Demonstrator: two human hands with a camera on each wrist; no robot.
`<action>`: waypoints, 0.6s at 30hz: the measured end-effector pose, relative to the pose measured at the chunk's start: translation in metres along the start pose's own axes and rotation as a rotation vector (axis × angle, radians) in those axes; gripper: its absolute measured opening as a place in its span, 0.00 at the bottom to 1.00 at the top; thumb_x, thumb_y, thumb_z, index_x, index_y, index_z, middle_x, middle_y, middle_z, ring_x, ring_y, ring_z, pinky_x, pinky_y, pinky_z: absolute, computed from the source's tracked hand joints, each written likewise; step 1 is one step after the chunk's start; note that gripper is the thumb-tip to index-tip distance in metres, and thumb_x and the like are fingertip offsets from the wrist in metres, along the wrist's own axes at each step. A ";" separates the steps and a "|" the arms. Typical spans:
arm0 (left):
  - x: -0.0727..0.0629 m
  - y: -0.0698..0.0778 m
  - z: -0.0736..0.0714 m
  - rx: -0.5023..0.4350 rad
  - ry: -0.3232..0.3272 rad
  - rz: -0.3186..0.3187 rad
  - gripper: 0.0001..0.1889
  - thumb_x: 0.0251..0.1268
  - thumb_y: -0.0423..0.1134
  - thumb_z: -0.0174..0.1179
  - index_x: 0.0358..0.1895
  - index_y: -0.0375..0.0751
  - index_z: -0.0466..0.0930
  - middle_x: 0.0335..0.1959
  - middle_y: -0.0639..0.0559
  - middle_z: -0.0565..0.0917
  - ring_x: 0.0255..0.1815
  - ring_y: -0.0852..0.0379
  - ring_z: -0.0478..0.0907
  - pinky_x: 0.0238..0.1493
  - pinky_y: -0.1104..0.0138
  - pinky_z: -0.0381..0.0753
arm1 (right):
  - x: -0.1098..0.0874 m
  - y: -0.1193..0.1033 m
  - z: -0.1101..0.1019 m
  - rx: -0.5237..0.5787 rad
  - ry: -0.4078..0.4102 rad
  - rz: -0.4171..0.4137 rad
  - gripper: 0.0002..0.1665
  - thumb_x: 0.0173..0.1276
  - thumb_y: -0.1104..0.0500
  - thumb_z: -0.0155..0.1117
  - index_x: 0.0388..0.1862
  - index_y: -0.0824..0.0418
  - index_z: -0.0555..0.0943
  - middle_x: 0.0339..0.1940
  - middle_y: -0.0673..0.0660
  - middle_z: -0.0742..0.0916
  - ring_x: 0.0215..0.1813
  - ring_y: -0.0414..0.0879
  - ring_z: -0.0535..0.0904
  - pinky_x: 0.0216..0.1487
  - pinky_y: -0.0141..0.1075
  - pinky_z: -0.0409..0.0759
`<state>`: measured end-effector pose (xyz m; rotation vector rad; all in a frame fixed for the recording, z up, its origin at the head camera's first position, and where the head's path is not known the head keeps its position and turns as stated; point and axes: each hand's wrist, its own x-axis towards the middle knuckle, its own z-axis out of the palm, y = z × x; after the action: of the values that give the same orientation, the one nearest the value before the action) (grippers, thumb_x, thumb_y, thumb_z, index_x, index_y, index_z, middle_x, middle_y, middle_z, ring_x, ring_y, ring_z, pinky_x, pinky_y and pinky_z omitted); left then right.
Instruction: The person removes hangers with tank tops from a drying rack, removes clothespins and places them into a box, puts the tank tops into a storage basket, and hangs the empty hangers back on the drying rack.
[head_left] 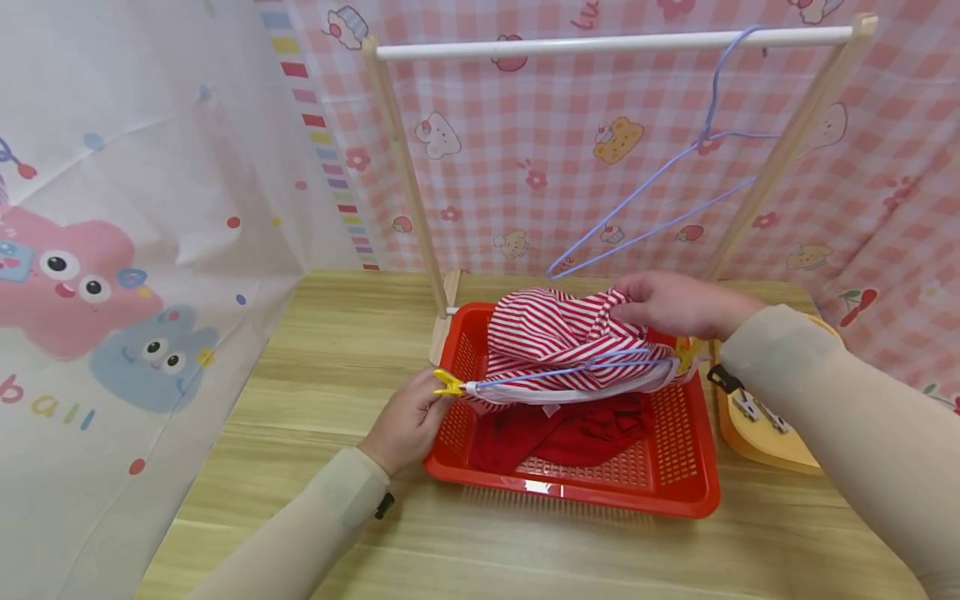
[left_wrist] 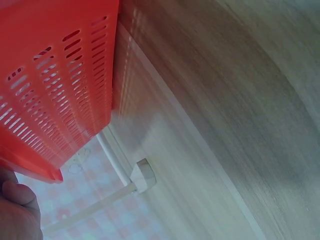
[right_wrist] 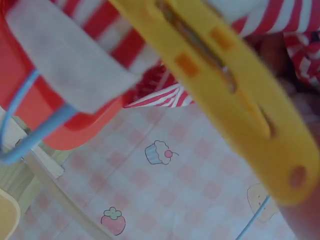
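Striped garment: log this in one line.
right hand: pinches striped garment | left hand: at left rim of basket, grip unclear | yellow clips: flanking white band | red clothing: in basket

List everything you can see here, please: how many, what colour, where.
Wood-grain table: 1, light brown, across the foreground
Rectangular perforated plastic basket: 1, red, on the table
Striped cloth garment: 1, red and white, over the basket
Plain crumpled cloth: 1, dark red, inside the basket
Wooden rack: 1, pale with white bar, behind the basket
Wire hangers: 2, blue, one on the bar, one at the garment
Large clips: 2, yellow, at the garment's two ends
Rounded tray: 1, yellow-orange, right of the basket
Small clips: at least 2, silvery, on the tray
Patterned sheets: pink-checked behind, white at left
Sleeves: 2, pale, on the forearms
Left hand: 1, bare, at the basket's left rim
Right hand: 1, bare, pinching the garment
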<state>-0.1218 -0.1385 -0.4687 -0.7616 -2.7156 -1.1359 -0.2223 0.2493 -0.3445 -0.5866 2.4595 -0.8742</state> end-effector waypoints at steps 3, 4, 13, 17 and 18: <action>0.000 0.001 -0.001 0.004 -0.002 -0.004 0.09 0.81 0.38 0.55 0.50 0.47 0.87 0.53 0.53 0.85 0.56 0.54 0.80 0.62 0.50 0.82 | 0.001 -0.002 0.004 -0.092 -0.027 -0.017 0.13 0.79 0.54 0.61 0.54 0.59 0.84 0.38 0.48 0.89 0.44 0.42 0.82 0.64 0.48 0.69; 0.000 0.001 -0.001 0.004 -0.003 -0.003 0.09 0.82 0.38 0.55 0.50 0.47 0.87 0.53 0.53 0.85 0.56 0.54 0.80 0.61 0.50 0.82 | 0.001 -0.002 0.006 -0.126 -0.034 -0.032 0.13 0.78 0.54 0.62 0.54 0.60 0.84 0.40 0.48 0.89 0.46 0.44 0.82 0.65 0.53 0.69; 0.000 0.000 0.000 -0.005 -0.011 -0.014 0.09 0.82 0.40 0.56 0.49 0.49 0.87 0.55 0.54 0.85 0.57 0.54 0.80 0.62 0.50 0.83 | 0.008 -0.007 0.012 -0.336 0.000 0.054 0.35 0.69 0.50 0.70 0.70 0.65 0.77 0.55 0.64 0.88 0.58 0.58 0.83 0.67 0.62 0.69; 0.000 0.001 0.000 -0.005 -0.013 -0.022 0.09 0.81 0.40 0.56 0.49 0.49 0.87 0.53 0.54 0.85 0.57 0.54 0.80 0.62 0.50 0.82 | 0.016 -0.008 0.015 -0.451 0.021 0.135 0.54 0.62 0.42 0.75 0.82 0.61 0.65 0.75 0.70 0.77 0.76 0.68 0.72 0.70 0.72 0.58; 0.000 0.001 0.000 -0.007 -0.015 -0.024 0.09 0.81 0.40 0.56 0.50 0.49 0.87 0.53 0.54 0.85 0.57 0.53 0.80 0.63 0.49 0.82 | 0.018 -0.008 0.016 -0.477 0.003 0.137 0.58 0.62 0.41 0.76 0.84 0.60 0.62 0.77 0.71 0.75 0.77 0.69 0.71 0.71 0.72 0.59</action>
<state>-0.1216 -0.1382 -0.4682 -0.7437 -2.7419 -1.1494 -0.2263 0.2263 -0.3556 -0.5621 2.6834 -0.2295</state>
